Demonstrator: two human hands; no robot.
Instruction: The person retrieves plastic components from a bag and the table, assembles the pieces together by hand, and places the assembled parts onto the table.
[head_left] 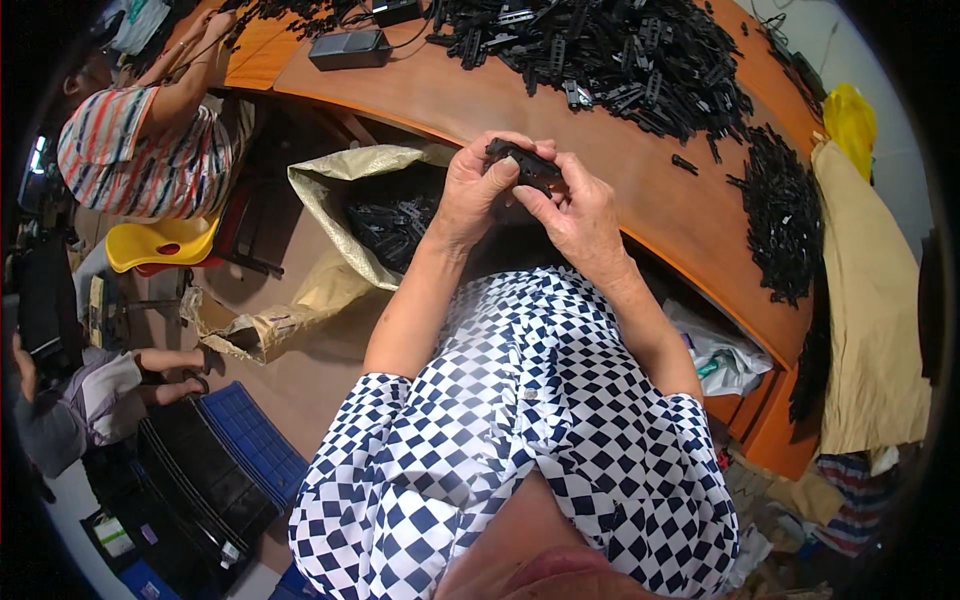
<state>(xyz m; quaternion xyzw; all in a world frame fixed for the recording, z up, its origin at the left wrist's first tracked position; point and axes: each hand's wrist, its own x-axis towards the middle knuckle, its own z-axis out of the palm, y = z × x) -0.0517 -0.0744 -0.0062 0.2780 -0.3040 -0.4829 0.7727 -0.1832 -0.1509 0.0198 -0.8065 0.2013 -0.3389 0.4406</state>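
Observation:
Just over the table's front edge, both my hands grip one small black plastic part (537, 172) between them. My left hand (478, 185) pinches its left end, thumb laid on top. At its right end, the fingers and thumb of my right hand (580, 212) close on it. Fingers cover much of the part, so its exact kind is unclear. Beyond my hands, a large heap of similar black plastic parts (620, 65) lies on the brown table (420, 105). A single black part (685, 164) lies apart from the heap.
Left of my arms stands an open woven sack (330, 200) holding black pieces. A smaller pile of thin black parts (785, 215) lies at the right. A black box-shaped device (350, 49) sits far left on the table. A person in stripes (150, 150) works there, near a yellow stool (165, 243).

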